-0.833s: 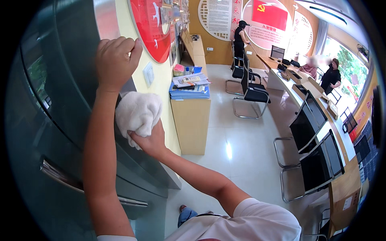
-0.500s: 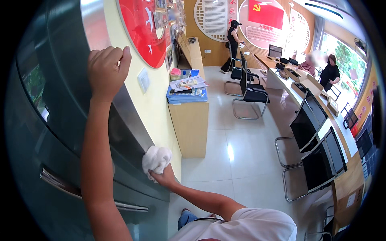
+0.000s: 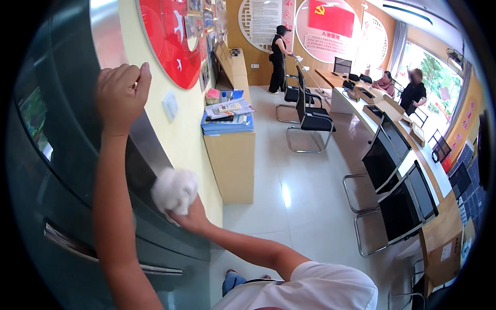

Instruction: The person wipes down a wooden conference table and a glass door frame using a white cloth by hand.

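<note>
Fingers of the left hand are curled into 1 loose fist, raised in front of the door near its metal frame; whether they hold anything cannot be told. Fingers of the right hand grasp 1 bunched white cloth, which lies over the lower stretch of that frame; blur hides whether the 2 touch.

Below the left forearm, 1 bar handle crosses the door. On the cream wall beside the frame are 1 white switch plate and, above it, 1 large red panel. Farther along, 1 wooden cabinet bears 1 stack of blue folders with papers on top.

Across the floor, 4 black chairs stand on the near side of 1 long table. Beyond, 3 other people are visible: 2 standing and 1 seated, 1 of those standing with a long pole.
</note>
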`<state>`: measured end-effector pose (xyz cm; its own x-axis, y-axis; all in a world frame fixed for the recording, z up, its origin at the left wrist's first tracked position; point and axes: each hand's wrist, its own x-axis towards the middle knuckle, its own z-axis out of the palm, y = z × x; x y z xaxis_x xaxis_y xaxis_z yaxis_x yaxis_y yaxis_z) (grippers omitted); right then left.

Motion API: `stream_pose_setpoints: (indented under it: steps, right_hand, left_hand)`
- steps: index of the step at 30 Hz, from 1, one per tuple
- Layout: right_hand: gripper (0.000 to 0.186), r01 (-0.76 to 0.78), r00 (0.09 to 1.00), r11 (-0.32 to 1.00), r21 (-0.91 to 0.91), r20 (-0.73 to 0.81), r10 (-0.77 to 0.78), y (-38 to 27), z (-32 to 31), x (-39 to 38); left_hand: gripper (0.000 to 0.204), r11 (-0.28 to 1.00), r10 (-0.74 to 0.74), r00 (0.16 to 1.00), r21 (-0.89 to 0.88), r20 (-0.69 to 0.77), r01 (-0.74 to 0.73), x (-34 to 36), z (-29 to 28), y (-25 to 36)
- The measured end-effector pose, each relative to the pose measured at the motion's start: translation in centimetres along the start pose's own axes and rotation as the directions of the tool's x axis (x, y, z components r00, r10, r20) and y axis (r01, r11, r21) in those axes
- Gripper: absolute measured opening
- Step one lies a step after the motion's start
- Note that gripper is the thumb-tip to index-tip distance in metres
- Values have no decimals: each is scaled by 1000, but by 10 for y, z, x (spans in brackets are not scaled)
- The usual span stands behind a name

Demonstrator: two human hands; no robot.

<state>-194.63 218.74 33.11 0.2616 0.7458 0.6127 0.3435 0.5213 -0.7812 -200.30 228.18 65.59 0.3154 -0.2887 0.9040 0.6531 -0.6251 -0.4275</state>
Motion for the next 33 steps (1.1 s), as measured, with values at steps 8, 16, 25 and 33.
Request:
stream_pose_setpoints:
  steps: [8,16,25,33]
  right_hand:
    - [90,-28,999,1000,-15,20,28,-13,2,22]
    - [80,134,991,985,-106,10,-134,-3,11,0]
    - [80,115,991,993,-5,-63,-115,-37,6,45]
    - [89,94,992,992,-89,92,-86,-15,-1,4]
  left_hand:
    - [37,1000,15,999,-4,-33,-15,2,-2,0]
    - [36,1000,7,1000,17,-17,-7,1,-3,-3]
    - [37,999,8,1000,49,-9,-8,2,-1,1]
    - [37,998,-5,1000,56,-5,5,1,-2,0]
